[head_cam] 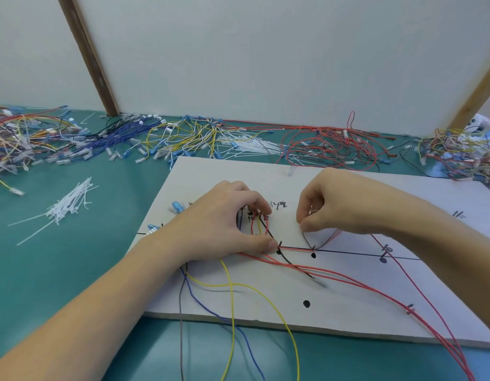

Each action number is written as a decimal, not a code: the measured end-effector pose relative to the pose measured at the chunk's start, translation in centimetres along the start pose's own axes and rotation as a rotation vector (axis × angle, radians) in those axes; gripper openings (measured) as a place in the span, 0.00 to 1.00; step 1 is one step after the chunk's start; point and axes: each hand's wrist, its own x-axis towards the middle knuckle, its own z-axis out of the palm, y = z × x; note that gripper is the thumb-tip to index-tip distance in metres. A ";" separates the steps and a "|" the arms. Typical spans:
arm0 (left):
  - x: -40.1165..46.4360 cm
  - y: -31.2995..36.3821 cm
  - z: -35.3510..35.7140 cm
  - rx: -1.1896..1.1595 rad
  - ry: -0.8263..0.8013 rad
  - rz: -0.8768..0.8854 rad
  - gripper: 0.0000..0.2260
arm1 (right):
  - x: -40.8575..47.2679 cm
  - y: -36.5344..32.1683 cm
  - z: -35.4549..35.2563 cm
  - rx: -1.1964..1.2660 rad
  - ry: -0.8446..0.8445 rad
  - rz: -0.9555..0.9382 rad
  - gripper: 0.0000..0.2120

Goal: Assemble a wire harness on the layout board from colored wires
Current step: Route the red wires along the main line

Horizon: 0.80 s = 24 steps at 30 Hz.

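Left hand (222, 229) down on the white layout board (348, 298), thumb and curled fingers pinning the bunch of coloured wires (259, 225) near its middle. Right hand (329, 204) just beside, fingertips pinching a thin loop (316, 242) rising off the board. Red wires (375, 290) trailing off the near edge.

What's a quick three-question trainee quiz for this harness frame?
1. True or false: both hands are on the layout board.
2. The loose pile of white cable ties on the green mat lies on which side of the board?
A. the person's left
B. the person's right
C. on the board
3. Fill in: the left hand holds down wires, while the right hand's fingers pinch a thin ____ over the board.

Key: 1 true; 2 A; 3 wire (a dark loop whose low point touches the board's drawn line).
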 end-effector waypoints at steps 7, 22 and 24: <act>0.1 0.1 0.1 -0.006 -0.001 -0.006 0.25 | 1.2 1.3 -3.8 0.337 -0.324 0.252 0.03; 0.1 0.1 0.1 -0.009 0.011 0.000 0.24 | 0.9 2.2 1.5 1.417 -0.108 0.284 0.15; 0.1 0.1 0.1 -0.018 0.012 -0.002 0.24 | 1.1 1.7 2.1 1.252 -0.005 0.251 0.10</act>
